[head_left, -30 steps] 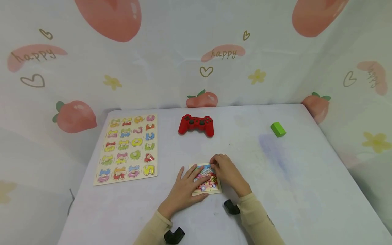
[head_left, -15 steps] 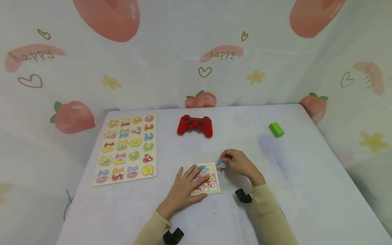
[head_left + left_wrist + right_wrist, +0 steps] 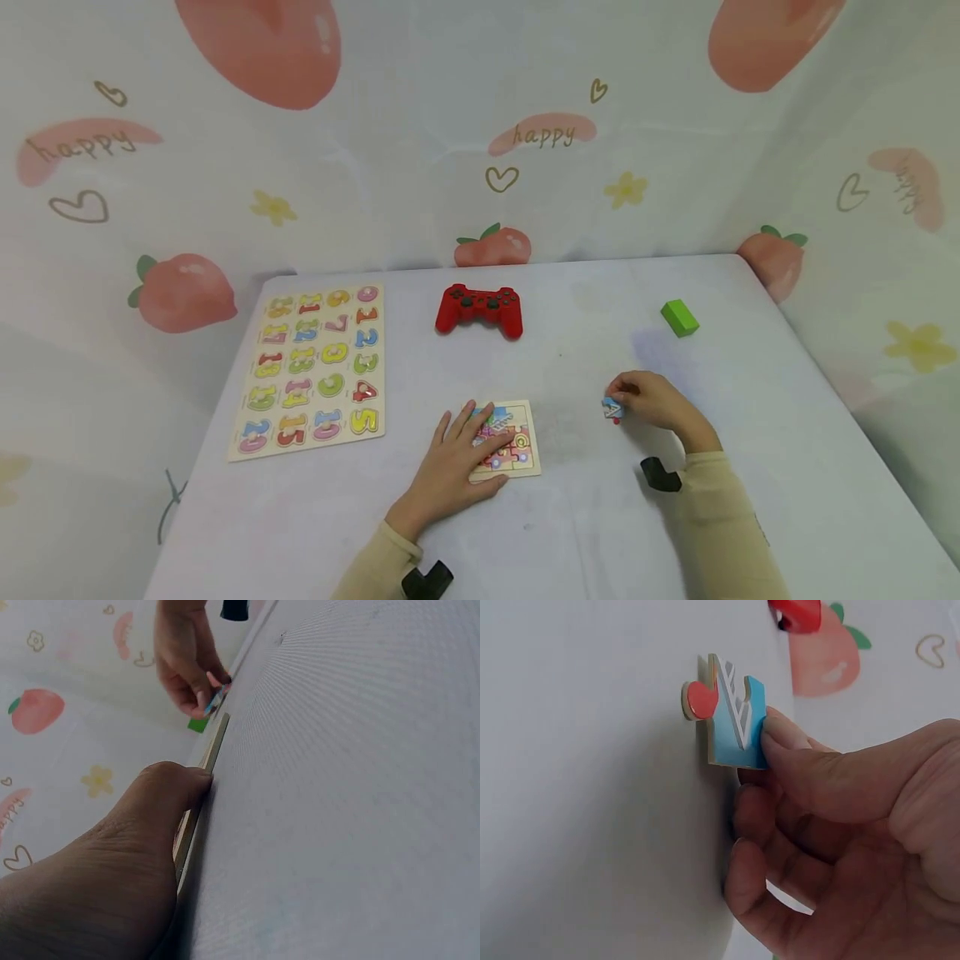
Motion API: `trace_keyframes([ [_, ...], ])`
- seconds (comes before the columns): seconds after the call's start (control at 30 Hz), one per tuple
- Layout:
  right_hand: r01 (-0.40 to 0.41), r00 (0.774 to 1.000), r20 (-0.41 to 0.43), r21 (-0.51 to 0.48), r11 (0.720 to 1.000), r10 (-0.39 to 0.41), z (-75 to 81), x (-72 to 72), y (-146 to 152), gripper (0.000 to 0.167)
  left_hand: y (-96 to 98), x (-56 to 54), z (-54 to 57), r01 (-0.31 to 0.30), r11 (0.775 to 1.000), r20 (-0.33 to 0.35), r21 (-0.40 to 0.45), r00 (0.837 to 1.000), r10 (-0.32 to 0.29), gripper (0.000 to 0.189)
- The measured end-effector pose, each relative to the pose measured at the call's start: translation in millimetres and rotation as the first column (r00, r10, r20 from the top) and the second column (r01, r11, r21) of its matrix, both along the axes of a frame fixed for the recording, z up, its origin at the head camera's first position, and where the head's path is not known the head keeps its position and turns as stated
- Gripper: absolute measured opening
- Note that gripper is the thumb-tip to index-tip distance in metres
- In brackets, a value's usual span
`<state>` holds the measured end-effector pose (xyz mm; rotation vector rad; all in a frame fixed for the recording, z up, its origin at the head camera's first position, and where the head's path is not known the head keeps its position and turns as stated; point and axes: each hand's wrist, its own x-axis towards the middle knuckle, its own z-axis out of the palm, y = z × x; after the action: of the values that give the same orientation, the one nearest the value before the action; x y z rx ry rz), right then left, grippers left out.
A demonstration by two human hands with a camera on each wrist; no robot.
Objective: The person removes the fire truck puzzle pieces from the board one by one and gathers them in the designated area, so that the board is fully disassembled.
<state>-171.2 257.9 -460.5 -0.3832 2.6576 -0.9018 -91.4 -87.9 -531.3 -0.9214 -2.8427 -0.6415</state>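
A small jigsaw puzzle (image 3: 519, 465) in a pale wooden tray lies on the table, pink, red and blue. My left hand (image 3: 452, 475) rests flat on it, fingers spread over its left part; in the left wrist view the thumb (image 3: 176, 784) lies along the tray's edge. Right of the tray, my right hand (image 3: 660, 408) pinches a puzzle piece (image 3: 612, 408) between thumb and fingers. The right wrist view shows this puzzle piece (image 3: 739, 724) as blue with white-grey bars and a red knob, held close to the table surface. The tray's upper right corner shows bare wood.
A wooden number board (image 3: 315, 371) lies at the left of the table. Toward the back sit a red game controller (image 3: 478, 310) and, farther right, a green block (image 3: 679, 317). A patterned cloth backdrop (image 3: 390, 167) rises behind the table.
My right hand has lifted the puzzle piece out of the tray's upper right corner and carried it to the right over the table. The left hand has stayed on the puzzle.
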Motion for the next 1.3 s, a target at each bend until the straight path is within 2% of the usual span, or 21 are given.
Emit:
trace_keyframes([
  [0.2,0.02,1.0,-0.02,0.018,1.0,-0.02,-2.5,-1.0,11.6,0.009,0.3,-1.2,0.5,0.003,1.0,-0.011,0.011,1.0,-0.003,0.056],
  [0.43,0.023,0.998,-0.061,0.0,1.0,-0.023,-10.4,-4.1,11.9,0.01,-1.0,-0.2,0.9,-0.005,1.0,0.018,0.004,1.0,0.005,0.057],
  [0.67,0.051,0.996,-0.077,0.0,0.999,-0.051,-11.1,-3.6,10.6,0.009,-0.2,-0.8,-0.3,-0.002,1.0,0.019,0.01,1.0,0.002,0.058],
  [1.03,0.018,0.995,-0.093,-0.006,1.0,-0.018,-11.9,-2.2,7.2,0.01,0.1,-2.2,-1.5,0.0,1.0,0.017,0.008,1.0,0.0,0.058],
  [1.17,0.029,0.991,-0.129,-0.01,1.0,-0.03,-9.6,-0.1,0.9,0.011,0.1,-2.6,-1.7,0.005,1.0,0.007,0.012,1.0,-0.005,0.058],
  [1.3,0.044,0.981,-0.189,-0.029,0.999,-0.049,-1.0,8.4,-24.1,0.015,-0.1,-1.9,-1.0,-0.001,1.0,0.0,0.01,1.0,0.001,0.06],
])
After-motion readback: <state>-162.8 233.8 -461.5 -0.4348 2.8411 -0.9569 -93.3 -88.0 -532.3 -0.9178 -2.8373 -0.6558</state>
